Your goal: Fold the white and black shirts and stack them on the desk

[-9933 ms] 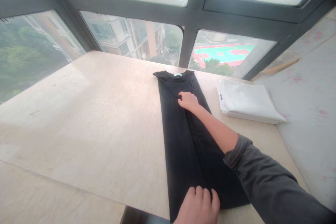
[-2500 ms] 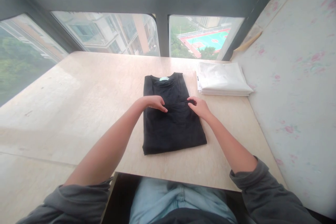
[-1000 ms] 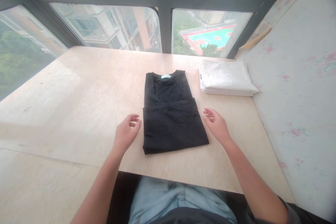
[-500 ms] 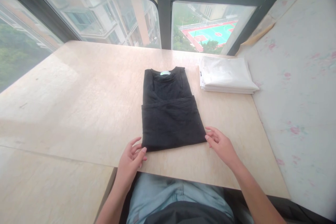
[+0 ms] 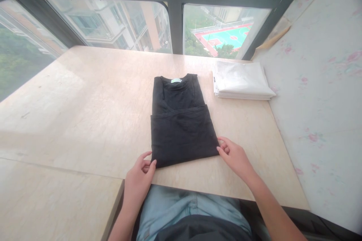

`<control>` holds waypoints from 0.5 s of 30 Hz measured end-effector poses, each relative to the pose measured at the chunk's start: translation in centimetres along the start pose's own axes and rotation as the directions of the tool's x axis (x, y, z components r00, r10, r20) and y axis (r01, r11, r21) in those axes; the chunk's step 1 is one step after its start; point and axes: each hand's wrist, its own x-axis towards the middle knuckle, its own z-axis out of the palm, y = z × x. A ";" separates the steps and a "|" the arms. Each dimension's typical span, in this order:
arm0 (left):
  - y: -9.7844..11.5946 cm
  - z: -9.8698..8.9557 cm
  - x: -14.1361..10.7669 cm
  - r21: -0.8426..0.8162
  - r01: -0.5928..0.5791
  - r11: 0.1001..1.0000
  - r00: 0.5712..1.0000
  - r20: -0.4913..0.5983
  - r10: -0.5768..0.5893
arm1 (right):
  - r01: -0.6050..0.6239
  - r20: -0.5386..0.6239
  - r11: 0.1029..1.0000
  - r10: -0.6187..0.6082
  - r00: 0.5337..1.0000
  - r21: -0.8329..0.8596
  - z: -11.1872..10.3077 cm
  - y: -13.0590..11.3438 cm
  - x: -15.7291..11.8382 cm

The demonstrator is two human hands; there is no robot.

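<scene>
A black T-shirt [image 5: 182,135] lies folded on the pale countertop, its neckline and light label at the far end and its lower part turned up over the front. At its near left corner, my left hand [image 5: 139,175] has the thumb over the folded edge and the fingers curled at the side. My right hand [image 5: 234,157] pinches the near right corner between thumb and fingers. Some fingertips of both hands are hidden by the cloth or by the hands themselves.
A stack of white plastic bags [image 5: 240,81] rests at the back right, by the flowered wall [image 5: 316,98]. Windows with a dark frame [image 5: 177,26] border the countertop [image 5: 93,120] at the back. A second, stepped surface [image 5: 56,199] is at the near left.
Both hands have closed in on the shirt's near corners, the right fingers curling more tightly. The shirt's near edge has shifted slightly toward me; the whole view has also moved a little.
</scene>
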 end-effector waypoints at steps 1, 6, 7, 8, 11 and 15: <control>0.2 -0.2 -0.1 0.083 -0.013 0.996 1.000 -0.015 0.014 | 0.009 0.003 0.999 -0.009 1.000 -0.036 0.0 0.0 0.0; 2.4 -0.6 0.0 0.506 -0.120 0.854 0.960 -0.161 0.230 | 0.150 -0.183 0.978 -0.175 0.967 -0.146 0.6 -1.2 0.4; 3.0 -0.3 0.2 0.525 -0.185 0.831 0.933 -0.173 0.317 | 0.204 -0.221 0.966 -0.236 0.946 -0.161 0.9 -1.8 0.7; 3.8 0.1 0.5 0.526 -0.271 0.806 0.896 -0.169 0.411 | 0.263 -0.235 0.948 -0.301 0.924 -0.178 1.2 -2.6 1.0; 6.2 2.1 2.0 0.505 -0.534 0.678 0.755 -0.077 0.651 | 0.441 -0.152 0.864 -0.483 0.862 -0.244 2.6 -5.1 2.3; 8.3 5.0 4.5 0.532 -0.614 0.583 0.712 0.054 0.700 | 0.500 -0.013 0.780 -0.544 0.839 -0.377 4.6 -6.4 4.2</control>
